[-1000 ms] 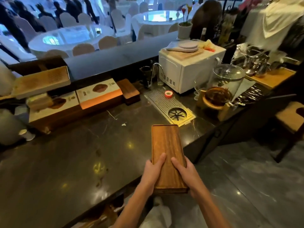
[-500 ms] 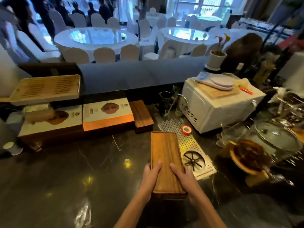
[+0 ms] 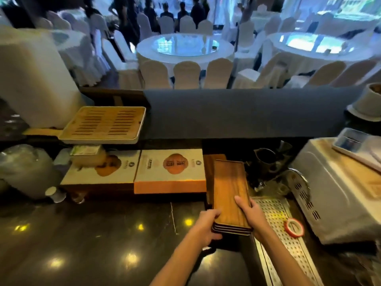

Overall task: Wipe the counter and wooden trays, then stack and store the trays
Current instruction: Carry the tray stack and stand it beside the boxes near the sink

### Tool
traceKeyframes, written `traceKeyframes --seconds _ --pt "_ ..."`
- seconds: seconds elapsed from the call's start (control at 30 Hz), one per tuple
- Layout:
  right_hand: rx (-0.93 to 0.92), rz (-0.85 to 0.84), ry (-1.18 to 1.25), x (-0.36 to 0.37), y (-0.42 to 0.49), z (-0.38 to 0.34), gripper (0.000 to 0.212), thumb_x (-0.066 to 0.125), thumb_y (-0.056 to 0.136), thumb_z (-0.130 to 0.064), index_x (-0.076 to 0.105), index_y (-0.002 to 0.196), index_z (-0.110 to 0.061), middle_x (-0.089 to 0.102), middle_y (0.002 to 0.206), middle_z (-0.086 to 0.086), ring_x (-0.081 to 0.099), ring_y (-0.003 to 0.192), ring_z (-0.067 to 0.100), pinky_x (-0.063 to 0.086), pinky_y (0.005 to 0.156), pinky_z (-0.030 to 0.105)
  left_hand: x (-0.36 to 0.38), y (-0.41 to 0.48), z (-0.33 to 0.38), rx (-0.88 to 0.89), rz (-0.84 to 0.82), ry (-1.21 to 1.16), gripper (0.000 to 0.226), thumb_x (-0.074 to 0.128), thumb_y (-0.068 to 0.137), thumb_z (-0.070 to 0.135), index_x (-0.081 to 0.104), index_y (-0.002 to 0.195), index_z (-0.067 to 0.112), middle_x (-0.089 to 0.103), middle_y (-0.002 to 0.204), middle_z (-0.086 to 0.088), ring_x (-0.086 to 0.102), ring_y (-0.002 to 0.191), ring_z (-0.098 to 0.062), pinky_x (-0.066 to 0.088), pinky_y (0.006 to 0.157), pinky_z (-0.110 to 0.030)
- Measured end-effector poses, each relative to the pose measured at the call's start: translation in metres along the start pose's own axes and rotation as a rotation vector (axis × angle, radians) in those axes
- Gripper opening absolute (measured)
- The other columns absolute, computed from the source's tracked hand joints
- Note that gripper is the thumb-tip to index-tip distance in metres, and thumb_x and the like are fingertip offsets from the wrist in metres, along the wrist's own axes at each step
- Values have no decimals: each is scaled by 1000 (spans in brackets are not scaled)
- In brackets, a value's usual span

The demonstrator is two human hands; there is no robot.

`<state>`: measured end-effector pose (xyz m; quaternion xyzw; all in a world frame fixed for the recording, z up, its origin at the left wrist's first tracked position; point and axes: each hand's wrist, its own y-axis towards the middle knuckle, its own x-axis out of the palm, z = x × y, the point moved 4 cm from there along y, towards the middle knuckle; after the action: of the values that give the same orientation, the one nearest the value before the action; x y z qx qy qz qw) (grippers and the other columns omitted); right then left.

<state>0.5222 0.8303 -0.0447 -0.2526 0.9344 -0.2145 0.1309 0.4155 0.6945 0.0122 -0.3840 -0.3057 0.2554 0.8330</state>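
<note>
Dark stone desk | brown oblong wooden tray stack points lengthwise away | left hand, right hand grip near end

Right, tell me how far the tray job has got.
Stacking looks done: the stack of wooden trays shows several layered edges. In hand: the left hand and right hand grip its near end, over the dark wooden block beside the orange-edged box. Left: letting go with it stored. Wiping cannot be judged; the counter is glossy, no cloth shows.
</note>
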Motion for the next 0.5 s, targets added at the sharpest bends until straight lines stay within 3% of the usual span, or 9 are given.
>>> traceKeyframes --seconds 0.1,0.23,0.33,0.43,0.5 --pt "-9 -25 -44 1 54 -12 64 67 81 -48 52 132 -11 67 109 5 67 94 20 55 69 29 9 39 17 25 66 -269 41 57 96 11 43 133 0 59 128 -25 59 118 -38 47 104 -49" --pt "30 -38 -103 7 102 -14 75 65 81 -53 41 139 -13 62 109 2 65 89 16 52 60 22 12 81 21 -8 186 -429 48 65 89 5 44 132 0 59 126 -25 59 117 -38 47 105 -47" --pt "1 -42 -182 16 123 -11 81 64 81 -54 33 145 -16 57 128 10 59 94 17 46 61 18 7 105 14 -47 243 -520 44 66 87 1 52 129 -2 61 124 -24 58 119 -36 45 107 -43" --pt "-52 -57 -267 28 132 -10 79 61 83 -56 29 147 -21 52 135 7 52 99 15 43 65 17 3 121 8 -92 236 -612 39 62 91 3 53 129 -3 61 120 -25 54 124 -37 41 110 -46" --pt "-90 -25 -367 31 137 -11 77 58 84 -59 30 146 -23 49 137 8 52 108 17 48 80 27 2 128 11 -112 189 -666 35 56 95 5 52 129 -2 60 124 -27 53 125 -41 39 112 -50"
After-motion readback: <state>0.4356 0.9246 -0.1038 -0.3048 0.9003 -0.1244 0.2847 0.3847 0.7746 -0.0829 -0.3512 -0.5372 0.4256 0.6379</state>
